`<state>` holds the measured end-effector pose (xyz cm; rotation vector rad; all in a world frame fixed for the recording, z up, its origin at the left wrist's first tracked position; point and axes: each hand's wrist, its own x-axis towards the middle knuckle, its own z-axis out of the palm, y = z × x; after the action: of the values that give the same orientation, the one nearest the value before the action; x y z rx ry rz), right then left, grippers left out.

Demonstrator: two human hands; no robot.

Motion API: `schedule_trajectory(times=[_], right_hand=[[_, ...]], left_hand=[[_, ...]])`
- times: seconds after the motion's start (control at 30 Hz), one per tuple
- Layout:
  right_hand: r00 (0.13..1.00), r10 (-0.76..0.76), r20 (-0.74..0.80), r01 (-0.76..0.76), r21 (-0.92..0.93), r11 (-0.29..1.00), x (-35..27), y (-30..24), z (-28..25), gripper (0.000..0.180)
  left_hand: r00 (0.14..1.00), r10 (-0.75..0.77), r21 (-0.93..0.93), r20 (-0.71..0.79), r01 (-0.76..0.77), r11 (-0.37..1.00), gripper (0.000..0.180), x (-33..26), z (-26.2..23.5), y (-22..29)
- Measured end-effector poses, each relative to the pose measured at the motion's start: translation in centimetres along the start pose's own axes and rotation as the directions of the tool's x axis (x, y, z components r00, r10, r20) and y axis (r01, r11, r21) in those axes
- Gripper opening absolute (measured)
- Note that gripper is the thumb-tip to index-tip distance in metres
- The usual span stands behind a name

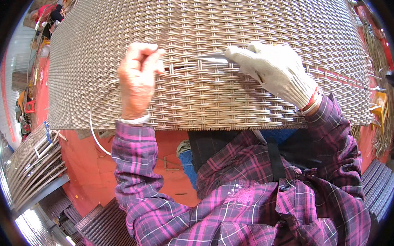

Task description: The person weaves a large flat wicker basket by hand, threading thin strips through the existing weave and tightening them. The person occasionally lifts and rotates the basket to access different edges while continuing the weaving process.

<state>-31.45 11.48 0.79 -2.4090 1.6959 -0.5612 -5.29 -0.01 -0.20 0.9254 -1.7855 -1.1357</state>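
Purple-pink plaid sleeves, a white knit glove on the right hand [277,71], left hand [137,79] bare

The wicker panel [228,25] is grey-brown, woven in a tight basket pattern of crossing strands. The right hand [276,71] wears a white knit glove with a red band at the cuff; the tool [212,58] it holds is silvery. The left hand [138,77] is bare. The shirt [253,195] is plaid in purple, pink and black. The floor [85,172] at the left is orange-red.

Broad grey-brown woven wicker panel [210,30], metal blade [212,58] wedged between its strands.
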Motion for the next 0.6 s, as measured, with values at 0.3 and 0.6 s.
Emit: schedule_trajectory(times=[0.3, 0.6], right_hand=[[0.992, -0.037, 0.122, 0.061, -0.202, 0.978, 2.4, -2.5, -1.4, 0.028], [0.987, -0.066, 0.145, 0.069, -0.017, 0.997, 4.1, -1.2, 0.7, 0.031]], left_hand=[[0.990, -0.141, -0.390, 0.014, 0.135, 0.911, 0.010, -1.6, 0.5, -2.0], [0.987, -0.162, -0.437, -0.009, 0.142, 0.888, 0.006, -1.6, 0.4, -1.7]])
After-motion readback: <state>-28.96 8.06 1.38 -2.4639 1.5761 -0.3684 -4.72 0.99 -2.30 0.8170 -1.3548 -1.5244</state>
